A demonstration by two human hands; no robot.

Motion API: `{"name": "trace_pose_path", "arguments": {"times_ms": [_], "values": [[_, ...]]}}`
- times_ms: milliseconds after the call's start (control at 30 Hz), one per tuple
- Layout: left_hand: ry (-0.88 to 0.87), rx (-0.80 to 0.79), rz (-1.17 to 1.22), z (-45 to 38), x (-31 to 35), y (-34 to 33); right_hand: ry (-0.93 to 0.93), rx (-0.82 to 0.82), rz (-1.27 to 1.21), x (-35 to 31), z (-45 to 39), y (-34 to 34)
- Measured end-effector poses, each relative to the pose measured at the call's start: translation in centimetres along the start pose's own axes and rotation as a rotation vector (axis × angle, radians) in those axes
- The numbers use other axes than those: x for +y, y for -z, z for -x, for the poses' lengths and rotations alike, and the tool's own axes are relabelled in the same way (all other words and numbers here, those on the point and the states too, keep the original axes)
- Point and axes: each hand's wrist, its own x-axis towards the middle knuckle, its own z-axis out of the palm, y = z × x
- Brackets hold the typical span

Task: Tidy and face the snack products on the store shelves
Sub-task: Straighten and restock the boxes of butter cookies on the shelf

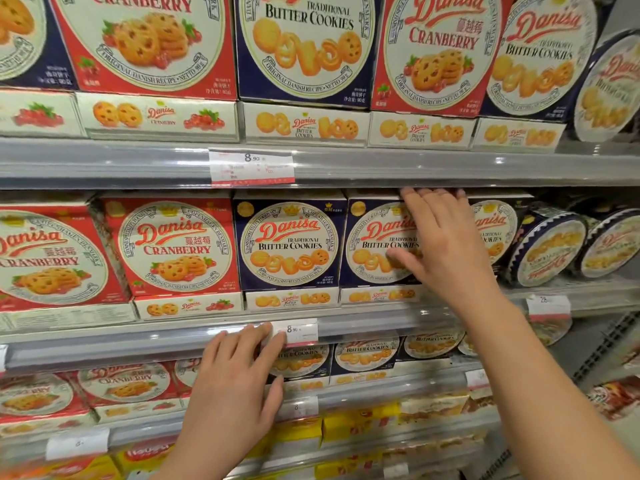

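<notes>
Your left hand is nearest, fingers spread and fairly straight, gripping nothing; its fingertips rest on the rail of the middle shelf, just beside the price tag. Your right hand reaches higher, fingers extended flat against the front of a navy butter cookie box, with the fingertips at the box's top edge under the upper shelf rail and the thumb lying across the printed cookies; it presses rather than clasps. That box stands upright on the middle shelf, touching a matching navy box on its left. Further left on the same shelf stand two red cranberry boxes, slightly turned. To the right of your hand sit round blue tins, tilted on edge. Above, more cranberry and butter cookie boxes fill the upper shelf. Below, blurred yellow packages line the lower shelves.
</notes>
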Motion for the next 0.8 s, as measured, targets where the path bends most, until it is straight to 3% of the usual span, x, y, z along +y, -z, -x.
{"name": "trace_pose_path", "arguments": {"times_ms": [100,233,367,533,800], "values": [[0.008,0.068,0.105,-1.7,-0.4,2.9,0.043,0.102,-0.090,0.2,1.0,0.5],[-0.035,0.333,0.150,-5.3,-0.5,8.6,0.077,0.344,-0.168,0.2,1.2,1.9],[-0.073,0.550,0.070,-8.9,-0.6,13.0,0.088,0.460,-0.171,0.3,-0.7,4.2],[-0.063,0.581,-0.052,-12.2,-1.3,13.8,0.136,0.537,-0.184,0.6,-5.1,7.5],[-0.006,0.599,-0.142,-13.0,-1.9,11.4,0.106,0.462,-0.113,1.2,-13.5,13.0]]}}
